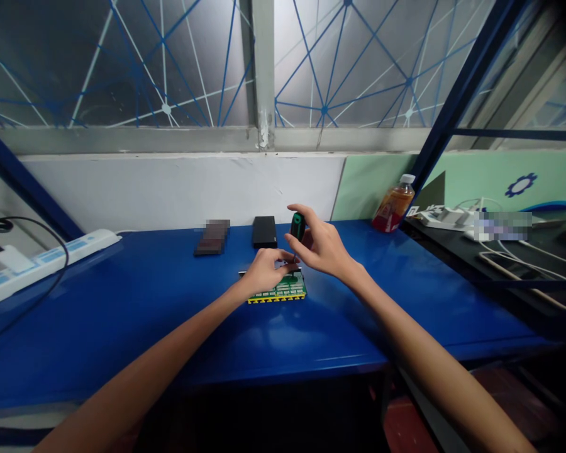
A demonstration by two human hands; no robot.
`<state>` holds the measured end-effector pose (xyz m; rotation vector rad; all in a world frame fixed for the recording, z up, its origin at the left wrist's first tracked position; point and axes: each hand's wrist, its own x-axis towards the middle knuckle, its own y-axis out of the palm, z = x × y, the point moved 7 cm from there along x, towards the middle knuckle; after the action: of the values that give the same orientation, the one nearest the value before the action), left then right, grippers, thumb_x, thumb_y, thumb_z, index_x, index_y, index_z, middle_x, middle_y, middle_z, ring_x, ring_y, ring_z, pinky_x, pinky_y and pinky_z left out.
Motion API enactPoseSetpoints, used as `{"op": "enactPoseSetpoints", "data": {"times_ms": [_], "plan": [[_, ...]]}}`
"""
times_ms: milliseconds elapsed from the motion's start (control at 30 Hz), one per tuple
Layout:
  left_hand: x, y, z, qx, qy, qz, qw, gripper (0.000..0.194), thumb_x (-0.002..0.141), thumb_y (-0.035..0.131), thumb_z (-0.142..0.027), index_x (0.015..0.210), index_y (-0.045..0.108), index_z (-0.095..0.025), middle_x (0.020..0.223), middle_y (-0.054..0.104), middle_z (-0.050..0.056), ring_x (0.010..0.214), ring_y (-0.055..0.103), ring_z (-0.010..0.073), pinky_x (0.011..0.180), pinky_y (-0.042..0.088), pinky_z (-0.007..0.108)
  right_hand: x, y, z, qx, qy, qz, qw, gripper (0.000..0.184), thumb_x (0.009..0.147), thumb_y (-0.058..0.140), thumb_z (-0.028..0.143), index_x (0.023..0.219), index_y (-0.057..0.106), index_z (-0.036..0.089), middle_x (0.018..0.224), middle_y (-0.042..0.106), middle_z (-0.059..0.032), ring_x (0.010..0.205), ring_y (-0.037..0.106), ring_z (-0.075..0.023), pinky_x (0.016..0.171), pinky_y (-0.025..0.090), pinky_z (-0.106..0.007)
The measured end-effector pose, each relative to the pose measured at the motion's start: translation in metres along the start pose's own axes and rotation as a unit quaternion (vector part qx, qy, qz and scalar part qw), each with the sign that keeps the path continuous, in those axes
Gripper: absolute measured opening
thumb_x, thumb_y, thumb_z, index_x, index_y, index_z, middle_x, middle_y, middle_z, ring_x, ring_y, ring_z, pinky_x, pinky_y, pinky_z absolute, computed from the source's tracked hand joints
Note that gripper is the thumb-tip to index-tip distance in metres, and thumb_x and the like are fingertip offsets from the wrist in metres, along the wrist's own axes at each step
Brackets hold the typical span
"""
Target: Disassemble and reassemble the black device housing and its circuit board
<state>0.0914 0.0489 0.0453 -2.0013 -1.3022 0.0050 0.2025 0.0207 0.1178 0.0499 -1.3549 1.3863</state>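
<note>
A green circuit board [290,288] with a yellow toothed front edge and rows of pale components lies on the blue table. My left hand [266,274] reaches over the board's left and back part, covering some of it. Its thumb and forefinger come together beside the shaft of a screwdriver; what lies between their tips is too small to make out. My right hand [327,247] holds the screwdriver [297,226] by its dark green handle, nearly upright, with the forefinger raised off it. The screwdriver's tip is hidden behind the left fingers at the board's back edge.
Behind the board are a black flat box [264,232] and a blurred-out dark object [212,238]. A white power strip [85,248] with a black cable stands at the left. At the back right a drink bottle [394,204] leans near a blue post, beside a shelf with cables [514,255].
</note>
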Motion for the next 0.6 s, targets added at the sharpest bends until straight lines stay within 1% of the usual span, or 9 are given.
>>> {"op": "enactPoseSetpoints", "data": {"times_ms": [133,200,267,367,433,533,600], "plan": [[-0.0005,0.0025,-0.0023,-0.008,0.005,0.026,1.000,0.016,0.083,0.062,-0.019,0.091,0.077,-0.019,0.091,0.077,0.004,0.091,0.071,0.0227,0.085,0.051,0.033,0.0002,-0.0010,0.0008,0.017,-0.005,0.006,1.000,0.051,0.088,0.047,0.031,0.137,0.037,0.021,0.081,0.064,-0.0026,0.061,0.057,-0.0162,0.059,0.044,-0.029],[-0.0011,0.0038,-0.0030,-0.009,0.013,0.030,0.999,0.018,0.084,0.061,-0.019,0.091,0.077,-0.019,0.091,0.077,0.004,0.092,0.070,0.0220,0.087,0.051,0.032,0.0005,-0.0016,0.0006,0.014,-0.008,0.005,1.000,0.050,0.088,0.047,0.030,0.136,0.038,0.021,0.085,0.064,-0.0037,0.063,0.057,-0.0163,0.060,0.044,-0.029],[-0.0012,0.0033,-0.0020,-0.003,0.019,0.015,1.000,0.016,0.082,0.064,-0.020,0.092,0.076,-0.018,0.093,0.076,0.005,0.092,0.070,0.0222,0.087,0.051,0.033,0.0008,-0.0020,-0.0003,0.010,-0.009,0.001,1.000,0.049,0.088,0.047,0.029,0.135,0.039,0.020,0.083,0.064,-0.0035,0.063,0.057,-0.0161,0.059,0.044,-0.029],[-0.0004,-0.0005,0.0010,0.014,0.022,-0.031,0.999,0.014,0.078,0.071,-0.025,0.088,0.076,-0.016,0.091,0.076,0.008,0.088,0.070,0.0231,0.084,0.052,0.033,0.0012,-0.0012,-0.0024,0.002,-0.002,-0.004,1.000,0.050,0.087,0.050,0.030,0.135,0.039,0.019,0.071,0.061,-0.0001,0.058,0.055,-0.0154,0.057,0.042,-0.028],[0.0003,-0.0028,0.0018,0.019,0.023,-0.049,0.998,0.013,0.076,0.073,-0.026,0.084,0.076,-0.015,0.089,0.076,0.008,0.087,0.070,0.0233,0.083,0.052,0.034,0.0015,-0.0004,-0.0031,-0.005,0.001,-0.006,1.000,0.051,0.087,0.052,0.032,0.134,0.040,0.019,0.065,0.059,0.0020,0.055,0.054,-0.0150,0.055,0.040,-0.028],[0.0012,-0.0045,0.0013,0.022,0.012,-0.046,0.999,0.011,0.078,0.071,-0.022,0.085,0.076,-0.015,0.090,0.076,0.007,0.089,0.070,0.0236,0.084,0.052,0.033,0.0015,0.0004,-0.0023,-0.016,-0.005,-0.009,1.000,0.051,0.088,0.053,0.037,0.133,0.041,0.017,0.064,0.058,0.0019,0.055,0.055,-0.0152,0.056,0.040,-0.028],[0.0012,-0.0050,-0.0001,0.022,0.006,-0.035,0.999,0.013,0.079,0.069,-0.019,0.088,0.077,-0.015,0.091,0.076,0.007,0.090,0.070,0.0238,0.084,0.052,0.033,0.0013,0.0008,-0.0014,-0.018,-0.014,-0.009,1.000,0.052,0.089,0.052,0.039,0.134,0.041,0.016,0.068,0.061,0.0005,0.057,0.057,-0.0154,0.057,0.041,-0.028]]}}
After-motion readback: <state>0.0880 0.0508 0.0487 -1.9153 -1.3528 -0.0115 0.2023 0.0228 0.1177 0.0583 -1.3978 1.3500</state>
